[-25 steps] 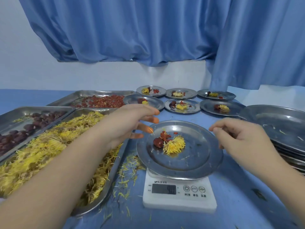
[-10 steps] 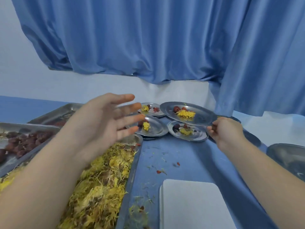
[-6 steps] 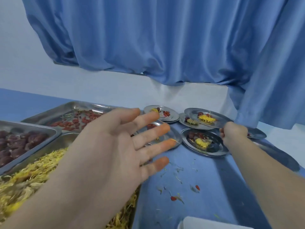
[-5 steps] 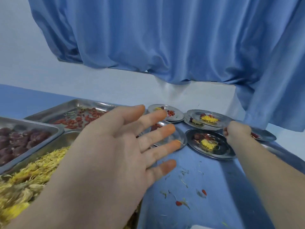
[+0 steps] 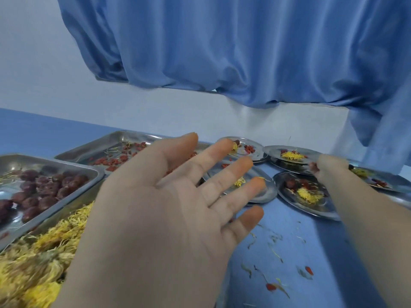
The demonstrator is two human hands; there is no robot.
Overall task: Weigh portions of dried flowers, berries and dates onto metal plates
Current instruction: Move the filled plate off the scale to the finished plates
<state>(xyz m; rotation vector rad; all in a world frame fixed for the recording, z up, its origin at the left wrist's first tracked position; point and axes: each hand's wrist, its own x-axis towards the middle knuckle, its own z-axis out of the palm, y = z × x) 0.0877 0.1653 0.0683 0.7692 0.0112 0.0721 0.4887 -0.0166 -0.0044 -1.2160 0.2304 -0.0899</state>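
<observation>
Step, apparently: setting a weighed portion among finished ones. Right hand (image 5: pixel 329 168) pinches the rim of filled plate (image 5: pixel 289 155), just left of it. Left hand (image 5: pixel 169 203) spread, empty. Next probably needs a level release.

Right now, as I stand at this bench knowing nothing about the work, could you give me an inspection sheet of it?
Surface: blue tabletop, flat.
Job's things: dark red dates, red berries and yellow dried flowers, each in a steel tray; filled round steel plates at the back, one lying nearest.
Clutter: loose petals and berries strewn on the tabletop.
Hands: left hand open, fingers spread, holding nothing; right hand pinches the rim of a round steel plate of flowers, above another plate.
Cables: nothing seen.
Surroundings: blue curtain over a pale wall.
</observation>
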